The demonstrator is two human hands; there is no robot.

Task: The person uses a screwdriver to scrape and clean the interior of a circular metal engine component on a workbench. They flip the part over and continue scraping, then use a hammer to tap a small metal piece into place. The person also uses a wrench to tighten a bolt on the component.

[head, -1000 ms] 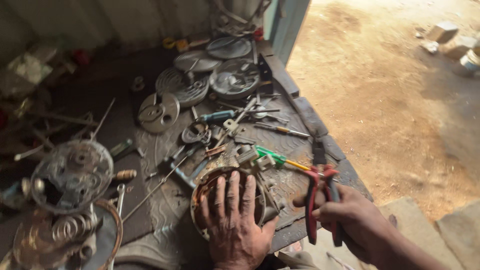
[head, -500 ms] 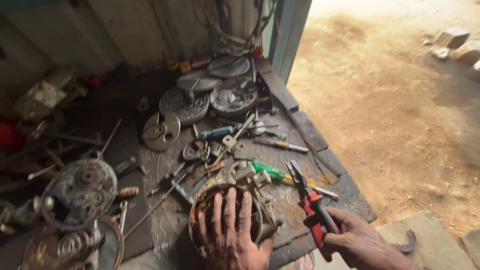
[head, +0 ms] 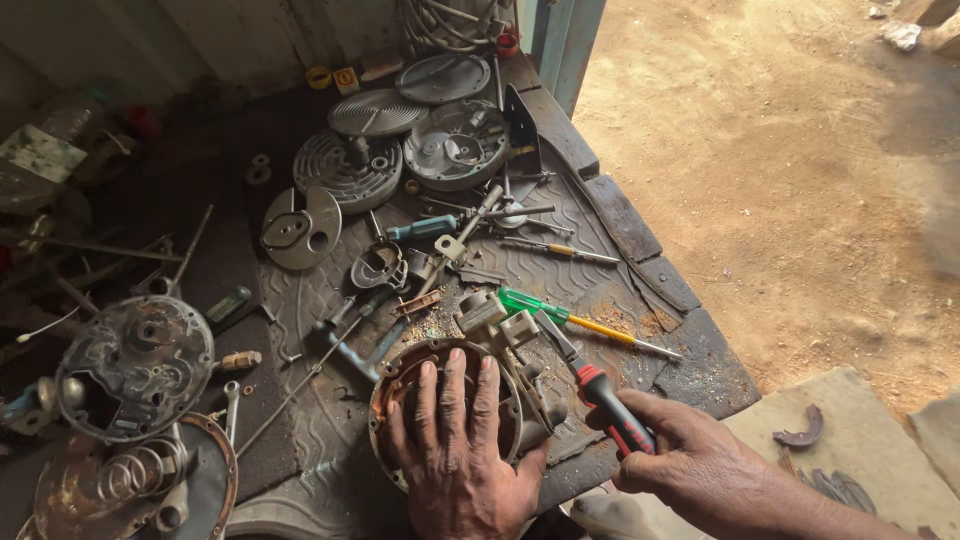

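Cluttered bench (head: 640,245), left hand (head: 455,440) flat.

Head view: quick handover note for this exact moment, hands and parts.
Left hand: flat on the round rusty motor housing, fingers spread, pressing it to the workbench.
Right hand: gripping red-and-black-handled pliers, nose pointing at the housing's right side; contact there is not clear.
Nearby: green-and-yellow screwdriver just behind the pliers, teal-handled screwdriver farther back, round metal covers at the rear.
Done: housing lies open, parts spread around.
Left: work at the housing's edge appears unfinished.
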